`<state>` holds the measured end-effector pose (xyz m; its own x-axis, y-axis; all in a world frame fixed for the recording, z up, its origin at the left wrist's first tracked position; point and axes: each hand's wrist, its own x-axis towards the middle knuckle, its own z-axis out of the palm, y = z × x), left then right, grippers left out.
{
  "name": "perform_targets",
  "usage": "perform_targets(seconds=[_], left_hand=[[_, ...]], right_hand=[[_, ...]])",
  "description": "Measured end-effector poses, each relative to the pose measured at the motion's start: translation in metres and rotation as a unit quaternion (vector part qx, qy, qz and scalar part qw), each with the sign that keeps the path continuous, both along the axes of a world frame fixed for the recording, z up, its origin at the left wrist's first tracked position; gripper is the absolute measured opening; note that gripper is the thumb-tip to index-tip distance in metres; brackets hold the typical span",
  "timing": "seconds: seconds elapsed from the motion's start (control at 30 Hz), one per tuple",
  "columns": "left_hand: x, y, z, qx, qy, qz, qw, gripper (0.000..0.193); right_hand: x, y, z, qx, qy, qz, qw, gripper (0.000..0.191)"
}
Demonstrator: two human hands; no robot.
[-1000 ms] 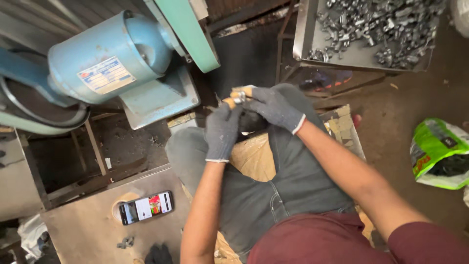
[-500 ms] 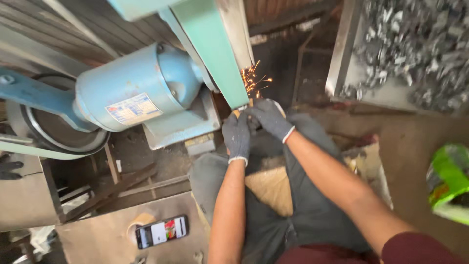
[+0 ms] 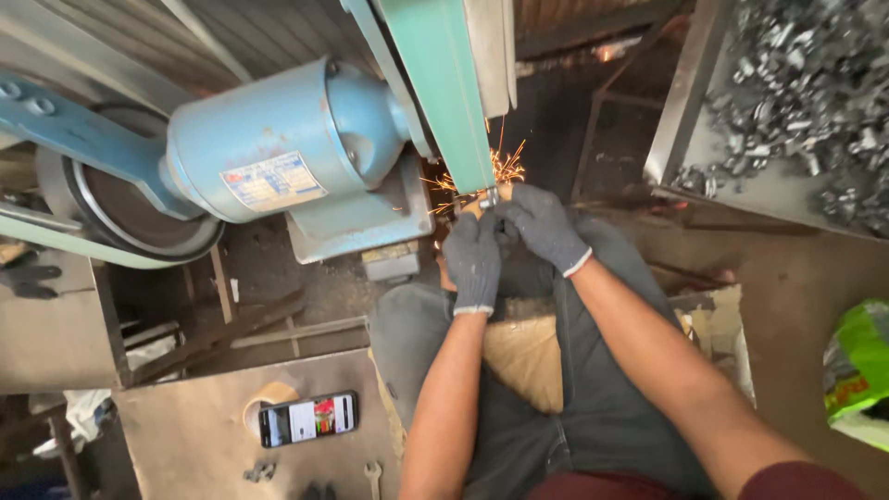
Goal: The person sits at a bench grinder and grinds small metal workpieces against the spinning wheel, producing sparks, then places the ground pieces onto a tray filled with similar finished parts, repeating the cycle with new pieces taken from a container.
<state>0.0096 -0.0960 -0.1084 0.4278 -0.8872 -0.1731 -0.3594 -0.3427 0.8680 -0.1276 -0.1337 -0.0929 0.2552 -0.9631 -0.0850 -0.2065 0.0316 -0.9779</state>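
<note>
Gloved left hand (image 3: 473, 262) and right hand (image 3: 542, 227) closed on small metal piece (image 3: 488, 196), pressed to green belt grinder (image 3: 443, 88), sparking.
Blue motor (image 3: 278, 148) left; tray of metal parts (image 3: 796, 102) right; phone (image 3: 307, 418) on brown board (image 3: 185, 435).

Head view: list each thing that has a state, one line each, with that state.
Small metal piece: pressed to the belt, throwing sparks.
Green belt: in contact with the piece.
Left hand: gloved, grip closed on the piece.
Right hand: gloved, grip closed on the piece.
Phone: screen lit, lying flat.
Wrench: lying unused.
</note>
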Motion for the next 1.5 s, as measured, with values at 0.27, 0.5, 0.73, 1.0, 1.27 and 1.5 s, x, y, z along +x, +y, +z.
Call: perform_targets(seconds=[0.27, 0.5, 0.73, 1.0, 1.27, 1.5], left_hand=[[0.005, -0.001, 0.0, -0.028, -0.167, -0.077, 0.983, 0.032], [-0.005, 0.004, 0.041, -0.13, 0.023, -0.098, 0.986, 0.028], [-0.009, -0.015, 0.064, -0.026, 0.029, -0.05, 0.998, 0.031], [0.004, 0.018, 0.087, -0.119, -0.129, -0.187, 0.967, 0.026], [0.011, 0.013, 0.089, -0.051, 0.163, -0.154, 0.973, 0.03], [0.017, 0.01, 0.068, -0.043, 0.273, -0.125, 0.953, 0.033]], right_hand=[[0.005, 0.001, 0.0, -0.116, -0.052, 0.001, 0.992, 0.023], [-0.012, 0.014, 0.017, -0.052, -0.069, -0.06, 0.995, 0.021], [-0.001, -0.006, -0.005, 0.138, -0.131, -0.104, 0.976, 0.022], [-0.031, 0.032, -0.001, -0.132, 0.048, -0.023, 0.99, 0.022], [-0.02, 0.035, 0.013, 0.036, -0.179, -0.043, 0.982, 0.028], [-0.018, 0.04, 0.024, 0.123, -0.137, -0.034, 0.982, 0.018]])
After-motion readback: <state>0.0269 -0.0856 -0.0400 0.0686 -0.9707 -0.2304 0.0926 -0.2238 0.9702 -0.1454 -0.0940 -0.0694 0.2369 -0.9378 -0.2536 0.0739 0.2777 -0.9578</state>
